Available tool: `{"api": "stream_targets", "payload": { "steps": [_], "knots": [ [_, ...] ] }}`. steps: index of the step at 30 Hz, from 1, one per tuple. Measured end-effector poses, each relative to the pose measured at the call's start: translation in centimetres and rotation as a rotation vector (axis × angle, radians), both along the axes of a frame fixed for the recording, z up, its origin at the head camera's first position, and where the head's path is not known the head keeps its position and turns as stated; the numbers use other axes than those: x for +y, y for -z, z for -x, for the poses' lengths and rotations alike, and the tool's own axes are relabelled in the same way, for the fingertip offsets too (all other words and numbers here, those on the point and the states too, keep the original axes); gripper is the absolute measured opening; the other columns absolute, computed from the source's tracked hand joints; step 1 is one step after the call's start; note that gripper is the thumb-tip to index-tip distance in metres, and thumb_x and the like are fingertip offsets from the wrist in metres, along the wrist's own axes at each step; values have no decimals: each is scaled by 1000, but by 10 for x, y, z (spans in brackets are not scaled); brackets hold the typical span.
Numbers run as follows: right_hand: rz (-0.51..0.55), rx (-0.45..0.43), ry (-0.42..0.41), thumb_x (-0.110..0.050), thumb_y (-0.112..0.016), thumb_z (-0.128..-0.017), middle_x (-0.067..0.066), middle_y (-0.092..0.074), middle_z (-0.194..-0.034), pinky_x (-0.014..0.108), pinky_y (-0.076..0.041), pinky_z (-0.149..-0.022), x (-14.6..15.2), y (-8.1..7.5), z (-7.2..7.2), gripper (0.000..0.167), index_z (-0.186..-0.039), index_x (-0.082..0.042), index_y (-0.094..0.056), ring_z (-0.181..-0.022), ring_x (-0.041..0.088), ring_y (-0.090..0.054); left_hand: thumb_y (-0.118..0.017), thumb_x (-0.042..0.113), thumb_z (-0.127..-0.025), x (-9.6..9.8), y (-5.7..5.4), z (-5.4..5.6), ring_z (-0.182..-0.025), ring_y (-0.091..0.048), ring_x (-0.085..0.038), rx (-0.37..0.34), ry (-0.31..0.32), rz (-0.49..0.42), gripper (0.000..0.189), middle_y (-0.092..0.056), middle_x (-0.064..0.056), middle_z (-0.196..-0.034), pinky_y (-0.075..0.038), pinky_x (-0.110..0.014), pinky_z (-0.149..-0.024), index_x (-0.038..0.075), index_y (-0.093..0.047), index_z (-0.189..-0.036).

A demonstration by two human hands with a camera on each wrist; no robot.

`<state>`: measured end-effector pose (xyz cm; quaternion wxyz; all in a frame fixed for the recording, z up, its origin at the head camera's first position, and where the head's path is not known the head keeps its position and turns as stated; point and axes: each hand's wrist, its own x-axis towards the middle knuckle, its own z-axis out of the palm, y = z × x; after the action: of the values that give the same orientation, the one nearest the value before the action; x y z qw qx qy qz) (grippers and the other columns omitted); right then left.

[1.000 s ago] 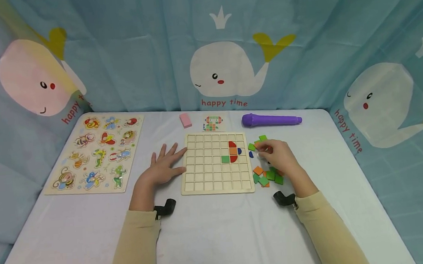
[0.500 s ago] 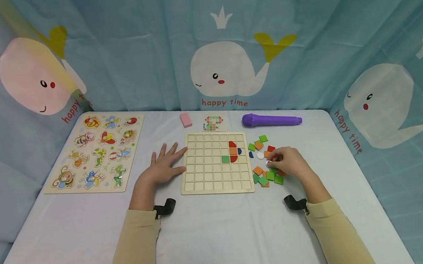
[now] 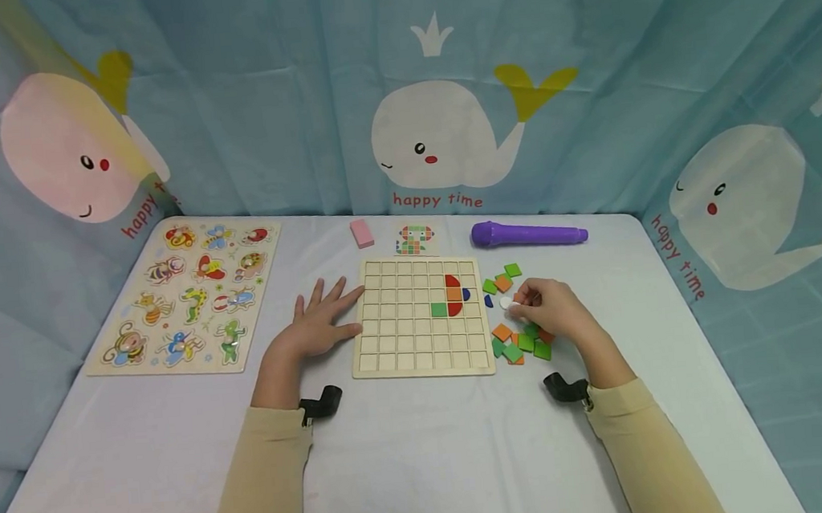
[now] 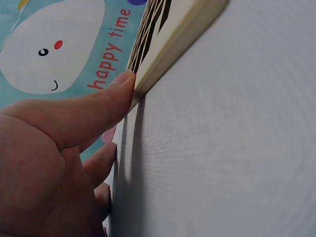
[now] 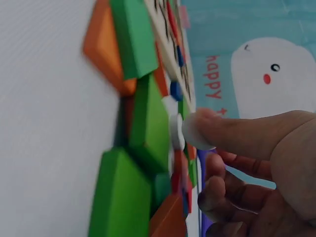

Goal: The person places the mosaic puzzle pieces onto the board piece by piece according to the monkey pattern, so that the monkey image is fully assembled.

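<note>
A wooden grid board (image 3: 393, 346) lies in front of me. In its cells sit red rounded pieces (image 3: 454, 309), an orange square (image 3: 453, 294), a green square (image 3: 439, 310) and a blue half-round piece (image 3: 466, 294). My left hand (image 3: 313, 325) rests spread on the table, thumb (image 4: 121, 89) and forefinger at the board's left edge. Right of the board, my right hand (image 3: 551, 307) pinches a white disc (image 5: 197, 132) between thumb and fingers. Another white disc (image 3: 505, 303) lies right beside its fingertips. Green pieces (image 5: 148, 123) show close below that hand in the right wrist view.
Several loose green and orange squares (image 3: 526, 342) lie in a pile right of the board. A pattern card (image 3: 415, 239), a pink block (image 3: 362, 234) and a purple microphone (image 3: 528, 233) are behind it. An insect puzzle board (image 3: 184, 302) lies at the left; a whale-print curtain (image 3: 286, 137) hangs behind.
My right hand moved right and toward me among the loose pieces, then back up-left with a white disc pinched in it. My left hand has stayed in place.
</note>
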<state>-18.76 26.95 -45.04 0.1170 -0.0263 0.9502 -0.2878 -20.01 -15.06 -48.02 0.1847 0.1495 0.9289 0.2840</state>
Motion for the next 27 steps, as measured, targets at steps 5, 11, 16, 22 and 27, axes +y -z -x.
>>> {"api": "stream_targets", "payload": {
  "steps": [5,11,16,22,27],
  "knots": [
    [26,18,4,-30,-72,-95,7,-62,-86,32,-44,-68,-14,-6,4,25,-100,-8,-62,-79,22,-53,-64,37,-98,0,0,0,-155,16,-39,-1,1,2,73,-7,-11,-171,16,-65,-119,26,-29,-161],
    [75,65,1,-30,-73,-94,6,-67,-90,33,-49,-72,-32,-7,10,24,-101,-9,-67,-81,22,-58,-64,37,-98,1,-1,0,-155,16,-40,-1,1,-1,73,-6,-11,-171,16,-65,-119,25,-29,-161],
    [104,96,-19,-28,-73,-95,5,-70,-91,34,-51,-73,-44,-7,14,19,-100,-10,-70,-82,21,-62,-64,37,-98,0,-1,-1,-155,15,-40,5,1,-1,72,-7,-11,-171,16,-65,-118,25,-30,-161],
    [119,110,-30,-28,-72,-95,5,-71,-91,33,-51,-72,-55,-7,18,17,-99,-11,-71,-81,19,-63,-63,37,-98,0,-1,-2,-155,14,-41,8,7,2,72,-7,-11,-171,15,-66,-118,25,-30,-161],
    [156,121,-36,-26,-72,-95,5,-72,-91,34,-52,-72,-65,-7,21,16,-100,-11,-72,-82,20,-63,-64,36,-98,1,-2,-2,-155,14,-41,8,6,-7,72,-7,-11,-171,16,-66,-118,25,-30,-160]
  ]
}}
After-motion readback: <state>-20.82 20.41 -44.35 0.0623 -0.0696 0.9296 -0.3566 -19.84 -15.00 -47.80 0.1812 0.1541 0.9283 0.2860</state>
